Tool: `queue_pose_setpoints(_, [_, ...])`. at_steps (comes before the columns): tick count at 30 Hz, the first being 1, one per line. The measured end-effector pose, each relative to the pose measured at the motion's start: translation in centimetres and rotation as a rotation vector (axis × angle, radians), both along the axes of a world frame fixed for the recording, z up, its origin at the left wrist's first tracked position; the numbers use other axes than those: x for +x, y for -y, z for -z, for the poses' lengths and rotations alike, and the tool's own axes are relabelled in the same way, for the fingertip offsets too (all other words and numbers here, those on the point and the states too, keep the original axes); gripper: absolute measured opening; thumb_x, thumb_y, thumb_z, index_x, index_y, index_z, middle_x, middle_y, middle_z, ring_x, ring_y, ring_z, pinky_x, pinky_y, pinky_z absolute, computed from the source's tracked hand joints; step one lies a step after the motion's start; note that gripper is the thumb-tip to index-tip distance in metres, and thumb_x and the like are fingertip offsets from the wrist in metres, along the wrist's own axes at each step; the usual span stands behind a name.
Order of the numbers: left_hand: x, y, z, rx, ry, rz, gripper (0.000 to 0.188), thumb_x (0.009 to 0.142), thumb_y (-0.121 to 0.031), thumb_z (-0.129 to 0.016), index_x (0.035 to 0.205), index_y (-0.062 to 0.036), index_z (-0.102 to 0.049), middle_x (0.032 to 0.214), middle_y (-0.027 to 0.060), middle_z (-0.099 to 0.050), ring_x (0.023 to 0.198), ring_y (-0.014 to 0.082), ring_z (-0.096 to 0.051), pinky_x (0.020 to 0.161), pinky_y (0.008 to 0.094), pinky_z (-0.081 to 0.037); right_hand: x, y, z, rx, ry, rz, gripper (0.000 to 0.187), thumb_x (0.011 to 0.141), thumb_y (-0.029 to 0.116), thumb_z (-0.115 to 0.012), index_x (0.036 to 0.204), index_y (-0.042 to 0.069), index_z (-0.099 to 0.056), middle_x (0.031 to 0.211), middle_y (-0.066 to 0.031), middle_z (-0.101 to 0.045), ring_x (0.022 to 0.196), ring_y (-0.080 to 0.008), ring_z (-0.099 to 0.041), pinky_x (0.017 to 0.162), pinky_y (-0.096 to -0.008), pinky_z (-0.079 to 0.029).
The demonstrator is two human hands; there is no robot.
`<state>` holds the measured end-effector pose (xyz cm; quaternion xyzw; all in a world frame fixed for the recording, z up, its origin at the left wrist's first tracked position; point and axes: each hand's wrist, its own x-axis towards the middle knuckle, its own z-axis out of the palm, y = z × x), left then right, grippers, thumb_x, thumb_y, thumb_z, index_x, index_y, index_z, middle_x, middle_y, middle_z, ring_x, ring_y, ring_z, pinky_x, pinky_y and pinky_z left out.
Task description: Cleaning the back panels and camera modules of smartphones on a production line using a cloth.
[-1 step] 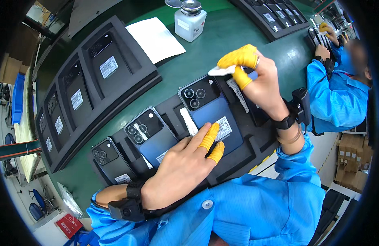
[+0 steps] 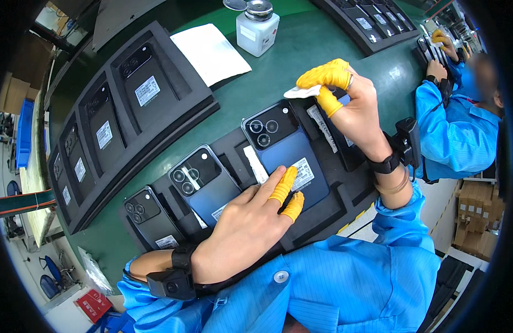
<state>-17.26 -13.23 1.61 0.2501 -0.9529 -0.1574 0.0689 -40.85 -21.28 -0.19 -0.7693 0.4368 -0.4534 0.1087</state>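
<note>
A blue smartphone (image 2: 294,161) lies back up in the black tray, its camera lenses at the far end and a white label near its lower half. My left hand (image 2: 242,230) rests across it, fingers stretched out, with yellow finger cots touching the phone beside the label. Pinched between the yellow-covered fingers of my right hand (image 2: 345,100) is a small folded white cloth (image 2: 301,92), held just above the phone's far edge. To the left, another blue phone (image 2: 204,177) and a dark grey phone (image 2: 148,213) sit in the same tray. Under my right hand another phone is partly hidden.
A second black foam tray (image 2: 179,105) with several phones stands at the left. Beyond are a white paper sheet (image 2: 212,53) and a white dispenser bottle (image 2: 257,33). Another tray (image 2: 373,25) lies far right, near a co-worker in a blue sleeve (image 2: 456,139).
My right hand and the white cloth have shifted very slightly away from the phone. My left hand and the phones have stayed in place.
</note>
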Motion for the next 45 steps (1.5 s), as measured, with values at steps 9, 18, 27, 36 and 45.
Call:
queue_pose_setpoints(9, [-0.1, 0.1, -0.2, -0.009, -0.005, 0.011, 0.037, 0.076, -0.016, -0.065, 0.112, -0.0084, -0.066, 0.128, 0.0213, -0.057, 0.123, 0.0287, -0.055, 0.089, 0.0323, -0.054, 0.0, 0.4, 0.3, -0.047, -0.002, -0.013, 0.024, 0.073, -0.010, -0.065, 0.091, 0.004, -0.072, 0.089, -0.0094, -0.072, 0.081, -0.0259, -0.066, 0.076, -0.0327, -0.051])
queue_pose_setpoints(18, [0.0, 0.2, 0.0, -0.023, -0.024, 0.012, 0.033, 0.076, -0.015, -0.066, 0.108, -0.0080, -0.068, 0.125, 0.0205, -0.058, 0.122, 0.0277, -0.056, 0.089, 0.0322, -0.054, 1.3, -0.2, 1.9, 0.022, -0.113, -0.269, 0.026, 0.072, -0.009, -0.067, 0.094, 0.004, -0.071, 0.094, -0.0102, -0.071, 0.086, -0.0293, -0.066, 0.078, -0.0363, -0.054])
queue_pose_setpoints(27, [-0.1, 0.1, -0.1, -0.030, -0.017, 0.005, 0.034, 0.077, -0.016, -0.065, 0.110, -0.0085, -0.067, 0.125, 0.0204, -0.058, 0.120, 0.0274, -0.057, 0.088, 0.0313, -0.054, 0.9, -1.3, 1.1, -0.027, -0.218, -0.414, 0.018, 0.066, 0.001, -0.071, 0.084, 0.002, -0.071, 0.074, -0.0110, -0.065, 0.074, -0.0282, -0.061, 0.071, -0.0371, -0.050])
queue_pose_setpoints(36, [-0.2, 0.4, -0.2, -0.027, -0.032, 0.019, 0.037, 0.075, -0.016, -0.066, 0.111, -0.0078, -0.067, 0.127, 0.0218, -0.057, 0.118, 0.0268, -0.058, 0.087, 0.0317, -0.055, 0.6, -0.6, 0.9, -0.043, -0.179, -0.473, 0.011, 0.063, -0.001, -0.068, 0.074, 0.003, -0.066, 0.073, -0.0093, -0.063, 0.072, -0.0303, -0.060, 0.069, -0.0370, -0.051])
queue_pose_setpoints(45, [-0.1, 0.2, -0.1, -0.017, -0.027, 0.008, 0.035, 0.075, -0.014, -0.065, 0.110, -0.0081, -0.067, 0.123, 0.0191, -0.060, 0.126, 0.0280, -0.053, 0.090, 0.0332, -0.054, -0.6, 0.0, 0.1, 0.004, -0.114, -0.167, 0.020, 0.069, -0.007, -0.064, 0.085, 0.004, -0.070, 0.086, -0.0094, -0.070, 0.082, -0.0281, -0.066, 0.075, -0.0340, -0.053])
